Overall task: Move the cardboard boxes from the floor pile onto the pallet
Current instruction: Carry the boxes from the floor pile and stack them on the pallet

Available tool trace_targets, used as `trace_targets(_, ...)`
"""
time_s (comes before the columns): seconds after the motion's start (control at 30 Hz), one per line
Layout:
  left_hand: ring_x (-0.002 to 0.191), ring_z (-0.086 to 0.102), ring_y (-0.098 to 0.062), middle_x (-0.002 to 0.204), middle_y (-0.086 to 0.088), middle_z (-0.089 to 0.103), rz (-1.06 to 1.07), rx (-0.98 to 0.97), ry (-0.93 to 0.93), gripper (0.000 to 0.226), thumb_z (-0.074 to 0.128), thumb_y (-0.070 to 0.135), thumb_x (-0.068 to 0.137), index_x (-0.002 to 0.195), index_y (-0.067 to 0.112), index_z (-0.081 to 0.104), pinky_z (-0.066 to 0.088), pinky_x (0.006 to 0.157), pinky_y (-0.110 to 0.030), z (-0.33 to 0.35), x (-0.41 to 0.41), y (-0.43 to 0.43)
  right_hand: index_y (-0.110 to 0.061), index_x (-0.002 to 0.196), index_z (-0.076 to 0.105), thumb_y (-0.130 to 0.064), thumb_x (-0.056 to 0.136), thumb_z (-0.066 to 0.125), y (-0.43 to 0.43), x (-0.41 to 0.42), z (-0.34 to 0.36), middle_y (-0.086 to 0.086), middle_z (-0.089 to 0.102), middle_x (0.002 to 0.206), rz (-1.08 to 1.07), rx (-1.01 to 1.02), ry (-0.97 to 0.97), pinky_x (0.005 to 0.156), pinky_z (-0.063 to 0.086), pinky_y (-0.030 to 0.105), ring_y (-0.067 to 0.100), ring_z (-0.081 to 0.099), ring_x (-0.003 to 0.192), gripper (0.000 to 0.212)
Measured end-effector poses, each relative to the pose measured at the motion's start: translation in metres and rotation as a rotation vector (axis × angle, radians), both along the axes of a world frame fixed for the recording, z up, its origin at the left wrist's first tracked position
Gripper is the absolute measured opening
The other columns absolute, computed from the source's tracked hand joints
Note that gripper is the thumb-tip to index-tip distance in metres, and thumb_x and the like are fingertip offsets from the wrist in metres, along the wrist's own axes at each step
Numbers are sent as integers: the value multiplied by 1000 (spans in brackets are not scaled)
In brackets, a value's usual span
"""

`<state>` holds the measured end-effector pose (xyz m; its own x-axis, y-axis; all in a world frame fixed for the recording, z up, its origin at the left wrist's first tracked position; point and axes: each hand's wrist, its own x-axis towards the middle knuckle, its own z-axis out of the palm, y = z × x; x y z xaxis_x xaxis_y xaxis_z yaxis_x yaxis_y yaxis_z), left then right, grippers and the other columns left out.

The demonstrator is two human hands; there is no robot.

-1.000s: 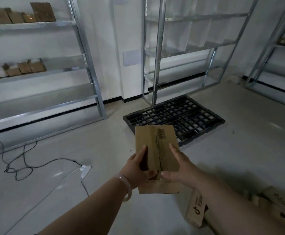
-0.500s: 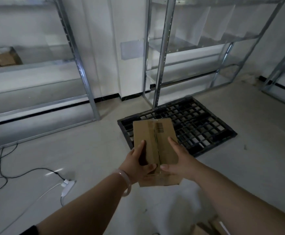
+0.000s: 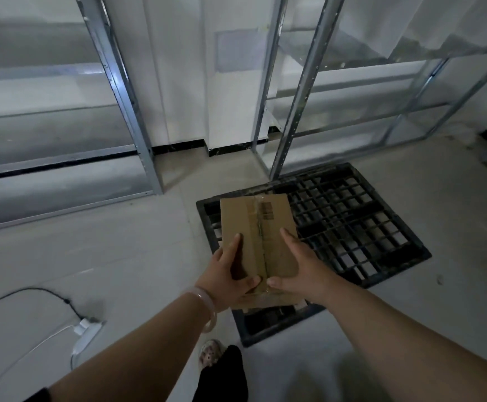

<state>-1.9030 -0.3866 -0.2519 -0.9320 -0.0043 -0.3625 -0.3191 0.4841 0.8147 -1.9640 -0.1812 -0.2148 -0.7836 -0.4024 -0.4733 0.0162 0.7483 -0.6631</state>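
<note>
Cardboard box (image 3: pixel 258 224), now over near corner of pallet (image 3: pixel 358 227), gripped between left hand (image 3: pixel 225 274) and right hand (image 3: pixel 304 271).

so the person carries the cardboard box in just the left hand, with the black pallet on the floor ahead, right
Not just the left: the head view shows both hands on the cardboard box, the left hand gripping its left side and the right hand its right. The black pallet does lie on the floor ahead.
</note>
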Motion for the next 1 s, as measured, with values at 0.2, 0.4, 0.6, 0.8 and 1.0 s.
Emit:
trace_targets(0.2,134,32,-18,152,4,19,25,47,-46,102,73,38,84,155,40,-1,36,113,-39,-26,-93,-26,-53,152,-5,-48,76,81,-30,-96,-29,-10,8,162,0,44,-6,119,27,43,15,20,146,115)
trace_targets(0.4,133,32,-16,151,7,19,56,114,-111,102,74,36,84,154,41,1,36,113,-38,-66,-148,-19,-55,150,-4,-48,74,82,-24,-158,-71,-10,10,161,24,67,-46,117,29,44,14,22,144,115)
trace_targets(0.6,136,32,-18,154,6,16,227,148,-165,103,75,31,83,154,43,1,38,113,-40,-101,-201,-21,-58,149,-4,-52,73,82,-38,-239,-114,-20,2,161,160,61,-100,114,23,29,7,18,142,115)
trace_targets(0.8,138,29,-18,154,10,13,318,181,-195,103,76,26,83,146,52,-2,40,112,-42,-179,-281,-31,-63,145,-7,-52,72,82,-56,-332,-200,-21,0,160,226,48,-146,116,23,33,9,15,145,116)
trace_targets(1.0,143,23,-18,156,11,10,375,179,-228,99,75,30,84,130,65,-6,32,116,-43,-303,-349,-71,-59,146,-10,-51,71,84,-102,-414,-323,-22,4,159,284,56,-171,110,21,24,-5,13,131,121)
